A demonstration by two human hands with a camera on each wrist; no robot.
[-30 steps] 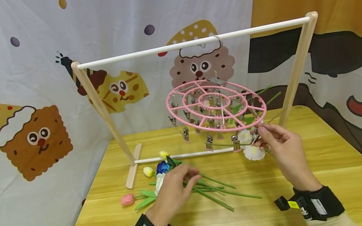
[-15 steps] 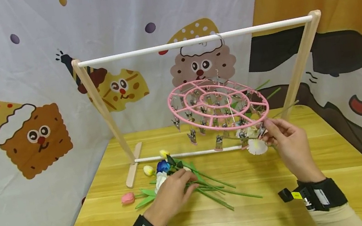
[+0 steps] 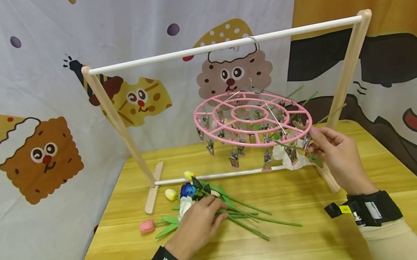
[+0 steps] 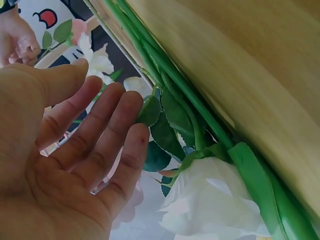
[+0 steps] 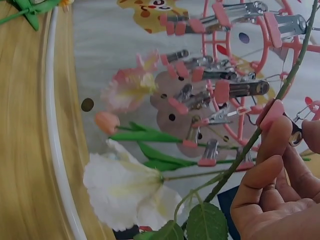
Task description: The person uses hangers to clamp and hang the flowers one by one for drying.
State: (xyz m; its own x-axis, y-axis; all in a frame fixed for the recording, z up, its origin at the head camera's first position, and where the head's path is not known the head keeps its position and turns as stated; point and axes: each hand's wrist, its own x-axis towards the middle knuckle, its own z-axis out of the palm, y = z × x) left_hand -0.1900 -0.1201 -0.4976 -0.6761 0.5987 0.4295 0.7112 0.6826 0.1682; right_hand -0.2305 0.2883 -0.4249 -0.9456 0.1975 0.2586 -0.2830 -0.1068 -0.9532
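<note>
A round pink clip hanger (image 3: 252, 145) hangs tilted, with several metal clips below its rings. At its right rim my right hand (image 3: 339, 156) pinches a pink-tipped metal clip (image 5: 272, 116) between thumb and fingers. A dark green flower stem (image 5: 299, 55) runs past the clip's tip, with leaves at its lower end. Close by hangs a white flower (image 5: 125, 187). My left hand (image 3: 199, 223) is over a pile of artificial flowers on the table, fingers loosely bent and holding nothing. Near its fingertips lie a white rose (image 4: 212, 200) and green stems (image 4: 175, 75).
The hanger's hook sits on the white top bar (image 3: 179, 55) of a wooden-legged rack (image 3: 118, 122). A blue flower (image 3: 187, 190), yellow tulip (image 3: 170, 194) and pink tulip (image 3: 147, 226) lie at left. Among the clips hang a peach tulip (image 5: 107, 122) and a pink flower (image 5: 127, 89).
My right hand has moved up and to the right with the clip, and the hanger has turned and shifted slightly right. The left hand has barely moved.
</note>
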